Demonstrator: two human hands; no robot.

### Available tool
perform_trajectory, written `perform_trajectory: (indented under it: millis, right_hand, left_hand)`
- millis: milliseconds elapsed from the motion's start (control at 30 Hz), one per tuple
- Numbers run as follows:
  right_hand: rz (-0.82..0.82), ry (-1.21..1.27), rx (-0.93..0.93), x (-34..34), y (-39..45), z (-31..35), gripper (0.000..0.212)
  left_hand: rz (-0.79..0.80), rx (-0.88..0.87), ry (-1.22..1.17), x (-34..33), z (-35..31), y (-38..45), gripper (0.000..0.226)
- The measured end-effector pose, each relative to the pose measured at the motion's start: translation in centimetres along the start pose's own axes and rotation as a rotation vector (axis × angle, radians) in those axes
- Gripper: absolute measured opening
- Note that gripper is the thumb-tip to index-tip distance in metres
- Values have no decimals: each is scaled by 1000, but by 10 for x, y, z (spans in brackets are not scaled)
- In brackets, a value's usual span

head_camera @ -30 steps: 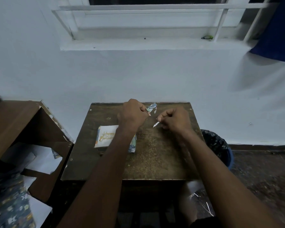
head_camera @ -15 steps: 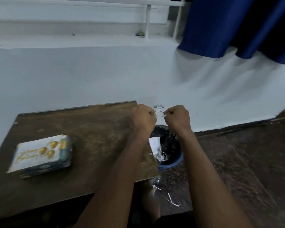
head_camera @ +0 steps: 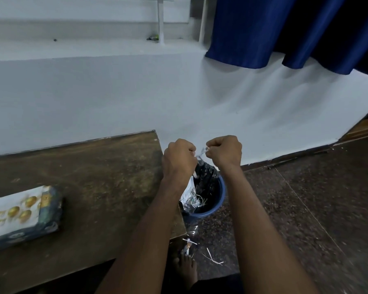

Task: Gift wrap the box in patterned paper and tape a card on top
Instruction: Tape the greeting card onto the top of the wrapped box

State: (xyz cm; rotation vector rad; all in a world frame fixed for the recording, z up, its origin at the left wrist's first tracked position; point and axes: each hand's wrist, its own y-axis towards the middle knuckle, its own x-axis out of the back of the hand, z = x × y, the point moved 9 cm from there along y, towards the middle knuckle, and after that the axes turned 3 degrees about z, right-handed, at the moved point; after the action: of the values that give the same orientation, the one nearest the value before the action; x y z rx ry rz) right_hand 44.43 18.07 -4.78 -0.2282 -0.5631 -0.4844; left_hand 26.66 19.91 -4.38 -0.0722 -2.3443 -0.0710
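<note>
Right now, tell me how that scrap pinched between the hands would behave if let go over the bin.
The scrap looks thin and crumpled, so it is probably floppy and very light. Both the left hand and right hand pinch it, which may mean it clings like tape. Released, it would likely flutter rather than drop straight into the bin.

A worn brown wooden table [head_camera: 98,177] stands against a plain white wall [head_camera: 115,96]. Above the table, a white window ledge [head_camera: 83,49] runs along the wall, with white window bars [head_camera: 160,20] rising from it. A dark blue curtain [head_camera: 285,28] hangs to the right of the bars. Right of the table lies a dark speckled floor [head_camera: 306,209], and a blue bin [head_camera: 218,198] with a black liner stands just beside the table's right edge. The light is dim and cool.
</note>
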Motion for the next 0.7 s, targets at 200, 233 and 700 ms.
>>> perform_trajectory:
  millis: [200, 233, 700]
  right_hand:
    - [81, 252, -106, -11, 0, -12, 39]
    - [99, 297, -128, -13, 0, -13, 41]
    - [120, 366, 34, -42, -23, 37, 17]
  left_hand:
    - [43, -39, -29, 1, -1, -1, 41]
    - [33, -34, -43, 3, -1, 0, 40]
    - [-3, -48, 79, 43, 0, -10, 24]
